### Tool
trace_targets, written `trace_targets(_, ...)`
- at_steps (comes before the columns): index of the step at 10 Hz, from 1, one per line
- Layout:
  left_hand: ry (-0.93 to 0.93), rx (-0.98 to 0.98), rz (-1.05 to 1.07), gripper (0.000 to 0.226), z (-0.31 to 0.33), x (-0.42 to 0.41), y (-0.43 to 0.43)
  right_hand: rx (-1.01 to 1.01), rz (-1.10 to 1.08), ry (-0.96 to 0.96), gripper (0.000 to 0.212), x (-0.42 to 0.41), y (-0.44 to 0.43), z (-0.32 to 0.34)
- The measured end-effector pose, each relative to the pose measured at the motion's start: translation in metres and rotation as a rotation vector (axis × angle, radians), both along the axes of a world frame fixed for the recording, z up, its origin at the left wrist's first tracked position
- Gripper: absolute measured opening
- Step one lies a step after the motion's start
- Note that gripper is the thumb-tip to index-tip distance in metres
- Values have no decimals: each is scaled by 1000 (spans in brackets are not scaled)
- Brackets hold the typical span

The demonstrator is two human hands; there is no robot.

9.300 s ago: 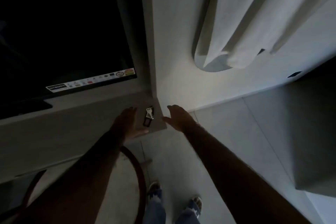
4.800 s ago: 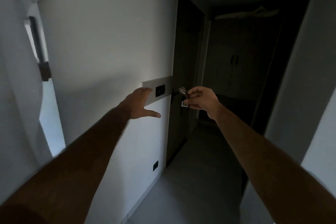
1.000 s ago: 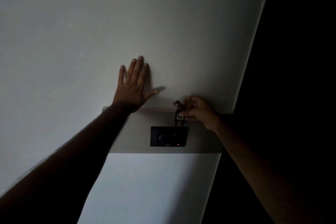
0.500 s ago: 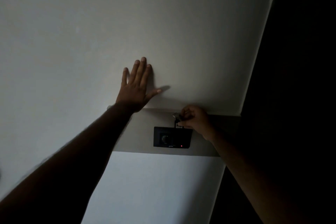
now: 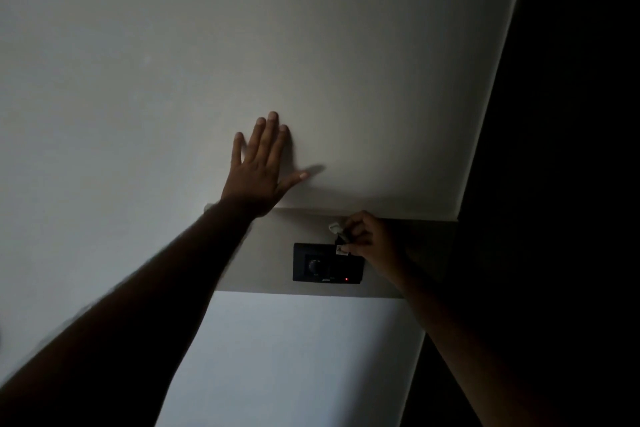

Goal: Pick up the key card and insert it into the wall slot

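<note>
Black wall slot [image 5: 327, 263], one key card [image 5: 341, 246] pinched by right hand [image 5: 367, 239], left hand [image 5: 258, 173] flat, fingers spread

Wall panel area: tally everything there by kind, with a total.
Hands: 2, left hand flat on the wall, right hand pinching the key card
Key cards: 1
Black wall panels: 1
Red lights: 1
Total: 5

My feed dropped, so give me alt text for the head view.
The right hand pinches the key card at the top edge of the dark wall slot panel, where a red light glows. The left hand lies flat on the wall.
</note>
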State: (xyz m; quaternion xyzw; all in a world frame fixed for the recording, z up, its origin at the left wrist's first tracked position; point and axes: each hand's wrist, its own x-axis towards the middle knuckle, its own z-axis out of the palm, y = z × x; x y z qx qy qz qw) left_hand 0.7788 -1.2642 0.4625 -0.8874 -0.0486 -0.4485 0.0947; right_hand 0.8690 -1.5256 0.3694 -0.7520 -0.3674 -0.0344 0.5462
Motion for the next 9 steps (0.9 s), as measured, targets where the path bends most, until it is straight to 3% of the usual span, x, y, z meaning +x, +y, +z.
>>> trace_targets(4,-24,14,7,94,-5,7,3,-37,-112,-466,44,-5,6,-16)
trace_targets(6,-16,15,15,95,-6,7,2,-98,-170,-564,46,-6,2,-22)
trace_targets(8,-3,-6,5,92,-5,7,2,-327,-134,-592,66,-22,-22,-11)
trace_targets(9,-38,6,9,92,-7,8,0,-105,-100,-534,64,-25,-33,33)
